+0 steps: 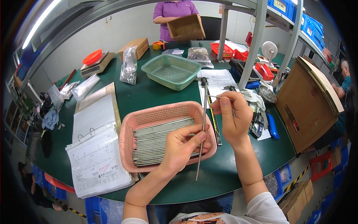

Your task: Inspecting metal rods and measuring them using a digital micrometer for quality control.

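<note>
My left hand (181, 146) pinches a long thin metal rod (202, 123) between thumb and forefinger and holds it nearly upright over the pink basket's right edge. My right hand (232, 118) is raised beside it and grips a short thin metal pin (215, 97) that points left toward the rod's upper part. Below both hands sits the pink plastic basket (162, 110), filled with several long metal rods (158, 140) lying side by side.
A green mesh basket (171, 71) stands behind the pink one. An open ring binder with papers (96, 149) lies at left. A caliper (214, 121), a blue tool (272, 127) and a cardboard sheet (305, 100) are at right. A person in purple (175, 15) holds a box across the table.
</note>
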